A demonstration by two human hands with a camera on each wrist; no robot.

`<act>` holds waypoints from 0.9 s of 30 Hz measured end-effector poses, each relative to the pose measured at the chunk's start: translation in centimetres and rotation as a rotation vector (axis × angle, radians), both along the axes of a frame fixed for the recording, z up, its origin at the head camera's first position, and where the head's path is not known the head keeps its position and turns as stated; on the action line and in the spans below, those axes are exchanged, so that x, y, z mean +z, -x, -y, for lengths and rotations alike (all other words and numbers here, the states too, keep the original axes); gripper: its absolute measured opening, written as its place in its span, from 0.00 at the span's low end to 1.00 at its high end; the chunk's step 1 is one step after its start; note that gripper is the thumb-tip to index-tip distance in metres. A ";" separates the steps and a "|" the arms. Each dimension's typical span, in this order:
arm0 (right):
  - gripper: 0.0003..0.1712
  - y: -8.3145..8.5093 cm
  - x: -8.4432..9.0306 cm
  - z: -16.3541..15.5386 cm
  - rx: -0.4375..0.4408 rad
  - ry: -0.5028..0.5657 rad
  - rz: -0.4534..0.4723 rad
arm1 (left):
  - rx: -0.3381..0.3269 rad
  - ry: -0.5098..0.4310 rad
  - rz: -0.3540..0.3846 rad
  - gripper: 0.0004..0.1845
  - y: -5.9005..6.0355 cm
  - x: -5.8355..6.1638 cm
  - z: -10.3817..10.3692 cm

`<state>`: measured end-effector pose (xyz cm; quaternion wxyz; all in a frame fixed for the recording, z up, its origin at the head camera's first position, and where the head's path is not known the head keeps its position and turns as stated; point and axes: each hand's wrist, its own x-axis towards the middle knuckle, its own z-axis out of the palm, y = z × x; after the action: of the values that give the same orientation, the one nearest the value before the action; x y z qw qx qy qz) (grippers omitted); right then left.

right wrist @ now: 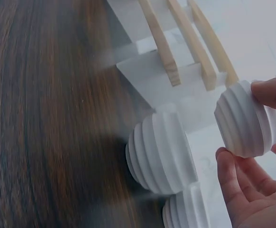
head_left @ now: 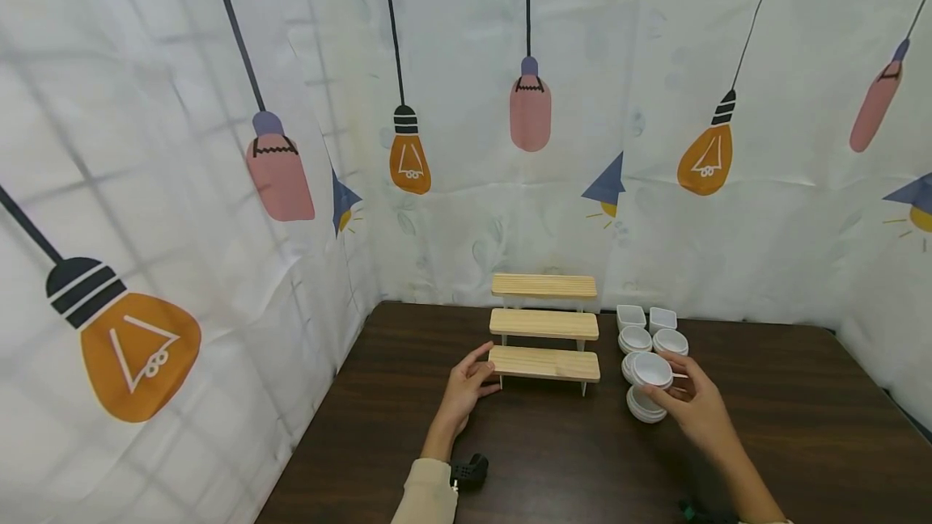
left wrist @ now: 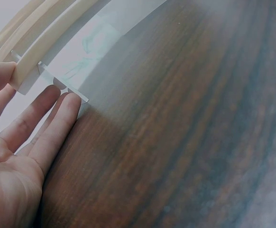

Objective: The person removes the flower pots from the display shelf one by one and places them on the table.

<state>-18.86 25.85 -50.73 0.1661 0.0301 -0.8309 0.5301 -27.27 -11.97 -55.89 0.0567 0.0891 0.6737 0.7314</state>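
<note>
A three-tier wooden stand (head_left: pixel 544 362) with clear side panels stands near the back of the table. At the left end of its lowest board is my left hand (head_left: pixel 464 386), thumb and finger gripping the board's end (left wrist: pixel 22 78) while the other fingers reach straight toward the side panel. My right hand (head_left: pixel 692 403) pinches a small white ridged bowl (right wrist: pixel 244 121) between thumb and fingers. In the head view this bowl (head_left: pixel 650 370) overlaps other white round bowls (head_left: pixel 646 404), right of the stand.
Behind the round bowls sit two square white dishes (head_left: pixel 631 316), beside the stand. More round bowls (head_left: pixel 670 340) stand in front of those. A dark wood-grain table (head_left: pixel 393 378) carries everything. A patterned white curtain (head_left: pixel 451 241) hangs behind and along the left.
</note>
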 end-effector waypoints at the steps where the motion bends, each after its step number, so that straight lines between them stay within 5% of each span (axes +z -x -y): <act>1: 0.35 -0.1 0.0 -0.1 0.001 0.004 -0.005 | 0.000 0.001 -0.001 0.28 0.0 0.0 0.0; 27: 0.33 -0.9 -1.9 -3.8 -0.009 0.011 -0.039 | 0.000 0.004 -0.006 0.26 0.0 0.1 0.0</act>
<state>-17.94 29.65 -52.61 0.1848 0.0360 -0.8247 0.5333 -27.26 -11.96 -55.78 0.0550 0.0911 0.6752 0.7299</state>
